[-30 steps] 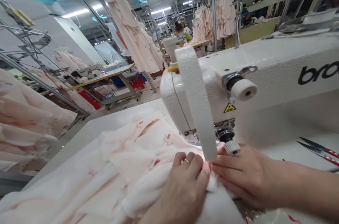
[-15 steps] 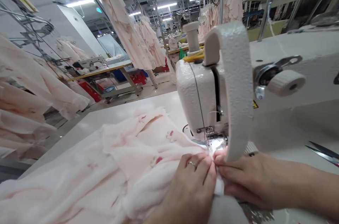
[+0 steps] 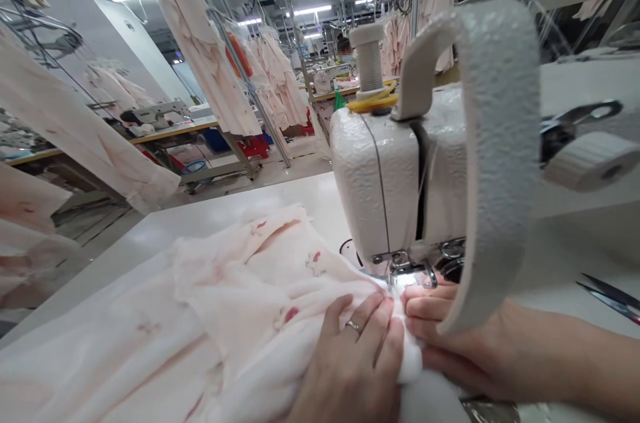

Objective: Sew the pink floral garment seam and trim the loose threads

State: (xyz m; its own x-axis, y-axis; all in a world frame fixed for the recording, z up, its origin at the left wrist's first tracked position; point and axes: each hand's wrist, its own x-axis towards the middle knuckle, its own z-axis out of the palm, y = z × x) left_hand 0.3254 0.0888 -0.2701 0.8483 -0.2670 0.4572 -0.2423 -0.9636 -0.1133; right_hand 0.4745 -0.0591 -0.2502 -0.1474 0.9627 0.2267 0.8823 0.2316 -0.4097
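Observation:
Pale pink printed fabric (image 3: 250, 290) lies in soft folds across the sewing machine table, its edge running under the lit presser foot (image 3: 394, 276). My left hand (image 3: 353, 350), with a ring on one finger, bears down on the fabric just in front of the foot; its bent fingers are closed on the cloth and its thumb is hidden. Right beside it, my right hand (image 3: 465, 336) pinches the fabric's edge close to the needle, partly behind the machine's white curved guard (image 3: 500, 163). The white sewing machine head (image 3: 370, 176) stands over both hands.
Scissors (image 3: 607, 296) lie on the table at the right. A thread spool (image 3: 369, 60) and yellow bands (image 3: 373, 100) sit atop the machine. Pink garments (image 3: 195, 30) hang from rails at the left and back. Another sewing table (image 3: 175, 133) stands beyond.
The view has shifted, so the guard looks larger and further right. Both hands stay on the fabric by the foot, and the fabric has slipped slightly left in view.

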